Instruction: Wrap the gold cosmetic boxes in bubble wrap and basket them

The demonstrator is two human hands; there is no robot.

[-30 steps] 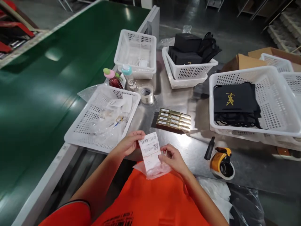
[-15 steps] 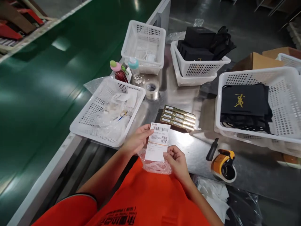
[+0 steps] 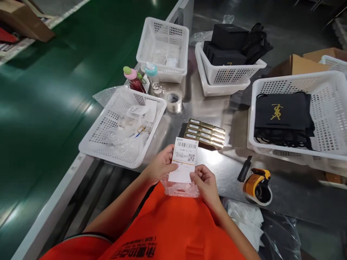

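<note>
A white printed label (image 3: 184, 153) with a barcode and a QR code lies over clear bubble wrap (image 3: 180, 189) close to my body. My left hand (image 3: 162, 165) pinches its left side, thumb across the front. On the lower right edge, my right hand (image 3: 205, 182) grips it with thumb and curled fingers. What sits inside the wrap, if anything, is hidden. Just beyond the label, several small gold boxes (image 3: 206, 131) with white stickers lie in rows on the metal table (image 3: 217, 164).
Left stands a white basket (image 3: 89, 144) of plastic scraps, near two bottles (image 3: 135, 81) and a tape roll (image 3: 174, 101). A basket of black boxes (image 3: 230, 41) stands behind; another with black bags (image 3: 282, 112) is right. An orange tape dispenser (image 3: 256, 184) lies near right. A green conveyor (image 3: 54, 108) runs along the left.
My left thumb has slid down the front of the label, from near the barcode to around its middle. A cardboard box at the far upper left shows farther into view.
</note>
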